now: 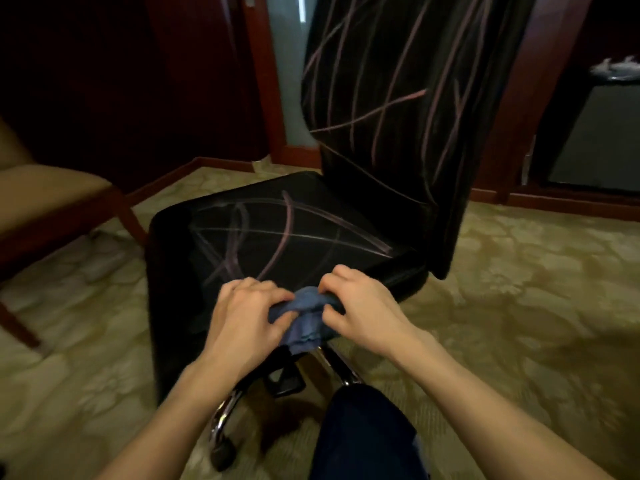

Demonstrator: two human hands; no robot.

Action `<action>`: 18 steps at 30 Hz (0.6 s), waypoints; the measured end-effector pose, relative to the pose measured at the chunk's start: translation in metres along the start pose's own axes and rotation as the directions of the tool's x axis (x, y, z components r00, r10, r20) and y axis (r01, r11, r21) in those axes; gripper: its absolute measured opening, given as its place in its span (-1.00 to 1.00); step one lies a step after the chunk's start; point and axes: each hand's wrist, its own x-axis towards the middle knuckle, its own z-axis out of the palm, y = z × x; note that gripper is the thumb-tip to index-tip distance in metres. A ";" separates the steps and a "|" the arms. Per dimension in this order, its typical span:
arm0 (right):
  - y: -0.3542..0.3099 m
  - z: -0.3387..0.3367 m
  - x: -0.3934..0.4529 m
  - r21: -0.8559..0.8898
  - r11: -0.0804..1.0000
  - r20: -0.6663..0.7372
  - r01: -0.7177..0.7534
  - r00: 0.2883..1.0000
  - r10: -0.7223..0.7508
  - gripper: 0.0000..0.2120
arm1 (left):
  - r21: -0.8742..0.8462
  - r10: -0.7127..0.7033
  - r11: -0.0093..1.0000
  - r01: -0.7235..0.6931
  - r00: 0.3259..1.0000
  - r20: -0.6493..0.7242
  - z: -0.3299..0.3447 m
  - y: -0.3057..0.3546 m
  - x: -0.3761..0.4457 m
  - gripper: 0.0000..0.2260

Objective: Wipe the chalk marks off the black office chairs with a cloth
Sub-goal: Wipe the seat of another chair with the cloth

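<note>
blue cloth [304, 318] sits bunched at the front edge of the black office chair [277, 237], gripped from both sides: the left hand [247, 315] curls its fingers and thumb round one end, the right hand [360, 308] pinches the other. beyond them, pinkish chalk marks [287, 230] cross the seat and run up the backrest [408, 98]. a tan chair [52, 192] stands left, blurred, perhaps cushioned.

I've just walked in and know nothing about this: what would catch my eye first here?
Pinkish chalk marks criss-cross the black office chair in mid-frame, on both backrest and seat. At the seat's front edge the left hand and right hand grip a bunched blue cloth.
</note>
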 end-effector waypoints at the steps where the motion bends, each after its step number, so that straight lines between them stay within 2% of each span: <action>1: -0.014 0.004 0.005 -0.020 0.997 -0.010 0.074 0.997 -0.074 -0.82 | 0.021 -0.042 0.999 0.043 0.998 -0.050 -0.008 -0.009 -0.016 -0.80; 3: -0.041 0.016 0.014 -0.037 0.981 -0.043 0.189 0.981 -0.190 -0.83 | 0.055 -0.113 0.991 0.122 0.983 -0.144 -0.019 -0.027 -0.046 -0.74; 6: -0.073 0.041 0.023 -0.022 0.964 -0.069 0.265 0.962 -0.266 -0.83 | 0.036 -0.177 0.982 0.186 0.969 -0.173 -0.021 -0.052 -0.082 -0.69; 9: -0.093 0.065 0.019 -0.031 0.965 -0.063 0.262 0.963 -0.264 -0.80 | -0.127 -0.252 0.965 0.231 0.949 -0.187 -0.010 -0.067 -0.107 -0.73; 12: -0.098 0.073 0.021 -0.015 0.964 -0.082 0.264 0.961 -0.264 -0.76 | -0.245 -0.314 0.937 0.251 0.912 -0.265 0.001 -0.061 -0.118 -0.76; 15: -0.098 0.075 0.027 -0.048 0.954 -0.082 0.295 0.951 -0.298 -0.79 | -0.210 -0.336 0.937 0.280 0.887 -0.316 0.000 -0.058 -0.118 -0.77; 18: -0.102 0.080 0.039 -0.080 0.958 -0.065 0.276 0.958 -0.281 -0.90 | -0.157 -0.328 0.943 0.295 0.907 -0.265 -0.004 -0.070 -0.106 -0.78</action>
